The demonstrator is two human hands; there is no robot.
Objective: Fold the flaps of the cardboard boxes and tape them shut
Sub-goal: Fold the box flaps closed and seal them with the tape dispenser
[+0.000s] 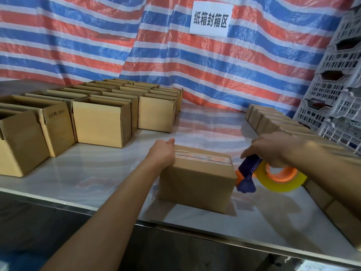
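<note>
**Cardboard box** (197,184): one, flaps closed, sitting near the front edge of the bench (97,173), roughly centre. A strip of clear tape (203,156) is running along its top seam.

**Left hand** (163,153): pressing down on the box's top left end, thumb stretched out along the far edge. The fingers are lying behind the hand, so I cannot tell whether they are curled.

**Right hand** (273,149): gripping the tape dispenser (248,173) from above, fingers wrapped round its blue body. The dispenser's blue and orange head is hanging just beside the box's right end. Its roll of yellowish clear tape (281,178) is sitting on an orange core.

**Open boxes** (101,122): many, standing in rows on the bench's left half with flaps up. One is showing the print "10号 (KK)" (57,126).

**Closed boxes** (273,122): a row lining the bench's right side, running towards the back.

**Plastic crates** (340,75): grey, lattice-sided, stacking up at the far right.

**Tarpaulin** (78,45): red, blue and white stripes, hanging behind the bench.

**Paper sign** (211,17): white, hanging on the tarpaulin and reading "纸箱封箱区".
</note>
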